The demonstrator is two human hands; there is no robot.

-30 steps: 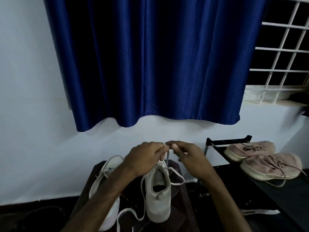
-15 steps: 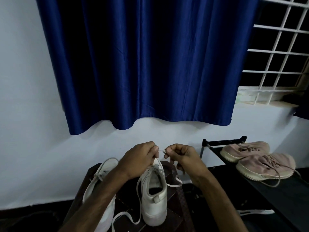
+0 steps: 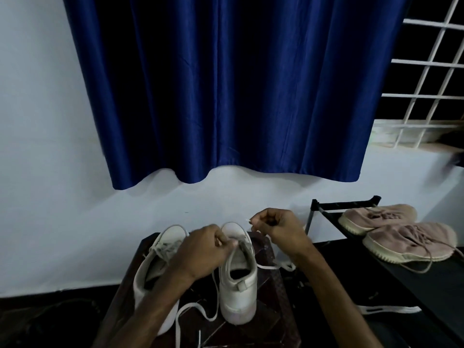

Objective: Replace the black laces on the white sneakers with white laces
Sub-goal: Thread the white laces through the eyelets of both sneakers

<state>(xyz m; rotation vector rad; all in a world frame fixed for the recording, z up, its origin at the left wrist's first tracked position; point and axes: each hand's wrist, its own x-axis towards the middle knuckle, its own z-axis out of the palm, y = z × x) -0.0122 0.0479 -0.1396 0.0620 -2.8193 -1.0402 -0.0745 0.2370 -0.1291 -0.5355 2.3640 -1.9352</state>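
Note:
Two white sneakers stand on a dark stool, toes toward the wall. The right sneaker carries a white lace whose loose length trails down in front of the heel. My left hand lies over this shoe's eyelet area and pinches the lace there. My right hand is raised to the right of the toe and pinches the other lace end, whose tip sticks out to the left. The left sneaker sits partly behind my left forearm. No black lace is visible.
A black shoe rack to the right holds a pair of pink sneakers. A white strip lies below it. A blue curtain hangs on the white wall ahead, with a window grille at the right.
My hands, which met above the toe, have parted: the left dropped onto the eyelets, the right pulled the lace end up and to the right.

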